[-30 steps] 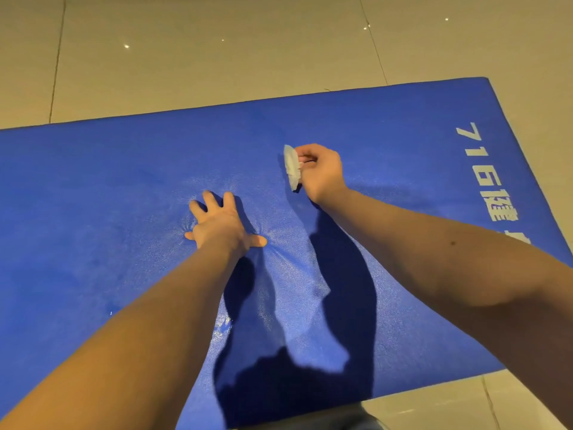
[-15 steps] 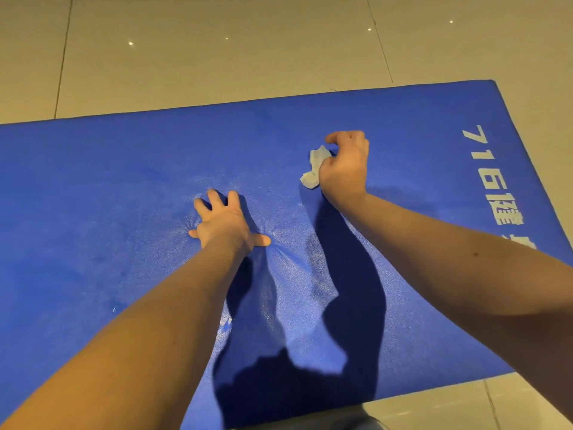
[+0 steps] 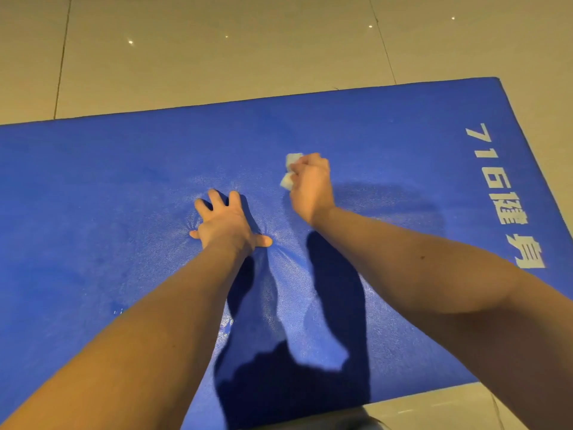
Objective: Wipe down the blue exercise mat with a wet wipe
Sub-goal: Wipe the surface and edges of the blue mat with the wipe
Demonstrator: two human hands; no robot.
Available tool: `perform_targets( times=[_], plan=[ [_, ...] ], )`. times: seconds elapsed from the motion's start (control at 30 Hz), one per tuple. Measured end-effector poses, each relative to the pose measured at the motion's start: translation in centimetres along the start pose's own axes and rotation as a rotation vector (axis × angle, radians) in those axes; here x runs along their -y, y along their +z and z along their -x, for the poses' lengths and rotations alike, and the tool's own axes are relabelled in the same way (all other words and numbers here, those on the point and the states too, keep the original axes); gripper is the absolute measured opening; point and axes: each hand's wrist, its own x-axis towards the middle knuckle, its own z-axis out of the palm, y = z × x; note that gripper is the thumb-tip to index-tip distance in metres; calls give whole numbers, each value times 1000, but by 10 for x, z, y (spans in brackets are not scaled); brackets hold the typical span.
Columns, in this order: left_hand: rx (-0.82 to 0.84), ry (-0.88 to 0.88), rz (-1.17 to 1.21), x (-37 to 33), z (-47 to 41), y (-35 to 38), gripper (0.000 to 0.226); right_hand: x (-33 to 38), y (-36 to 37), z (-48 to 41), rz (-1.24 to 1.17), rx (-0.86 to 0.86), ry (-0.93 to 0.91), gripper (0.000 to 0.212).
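Progress is judged to be partial: a faint pale sheen is seen on the blue exercise mat (image 3: 93,197) around the centre and toward 6 o'clock. This may be dampness from wiping. The stretch toward 9 o'clock and the end bearing white lettering (image 3: 502,193) at 3 o'clock look matt and are probably left to do. The wet wipe (image 3: 290,170), white and crumpled into a small wad, is pinched in the curled fingers of the right hand (image 3: 310,181), just past the mat's centre toward 1 o'clock. Whether it is pressed to the surface cannot be told. The left hand (image 3: 226,226) is laid flat with fingers spread and nothing held, and the soft foam is dimpled into radiating creases under it. The mat is finely grained and rectangular, and is spread on glossy beige floor tiles (image 3: 217,51).
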Motion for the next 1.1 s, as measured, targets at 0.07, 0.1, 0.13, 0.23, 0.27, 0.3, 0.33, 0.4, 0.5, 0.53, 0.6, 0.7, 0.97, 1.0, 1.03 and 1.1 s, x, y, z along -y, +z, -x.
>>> perform_targets(
  times=[0.07, 0.1, 0.13, 0.23, 0.27, 0.3, 0.33, 0.4, 0.5, 0.53, 0.6, 0.7, 0.97, 1.0, 1.03, 1.1],
  plan=[
    [-9, 3, -3, 1, 0, 1, 125, 25, 13, 8, 21, 126, -179, 25],
    [-11, 4, -5, 2, 0, 1, 124, 32, 14, 10, 49, 168, -259, 26],
    [-11, 4, -6, 2, 1, 2, 124, 33, 12, 8, 84, 193, -314, 28],
    [-17, 7, -2, 3, 1, 2, 123, 7, -9, -16, 195, 190, -283, 35],
    [-19, 8, -2, 3, 1, 2, 124, -10, -18, -27, 231, 166, -207, 36],
    [-19, 9, -4, 4, 0, 2, 124, -29, -27, -37, 271, 130, -114, 36],
    [-18, 8, -6, 4, 0, 3, 125, -49, -37, -46, 307, 92, -13, 36],
    [-18, 11, -7, 5, 1, 3, 125, -76, -50, -58, 332, 25, 173, 35],
    [-20, 21, 3, 5, 0, 3, 125, -68, -42, -64, 420, 8, 319, 32],
    [-21, 21, 0, 5, 0, 3, 125, -56, -35, -62, 469, 14, 330, 32],
    [-24, 17, -10, 5, 1, 3, 125, -30, -22, -55, 533, 26, 305, 38],
    [-27, 9, -19, 3, 1, 2, 123, -4, -1, -40, 509, 30, 90, 48],
    [-27, 3, -35, 4, -1, 2, 125, -21, 5, -36, 315, 107, -418, 43],
    [-26, 3, -37, 4, -1, 2, 126, -33, -2, -44, 315, 74, -388, 41],
    [-24, 4, -38, 4, -1, 2, 127, -47, -10, -51, 328, 35, -336, 38],
    [-21, 7, -39, 5, 0, 2, 128, -67, -28, -63, 363, 6, -177, 36]
  ],
)
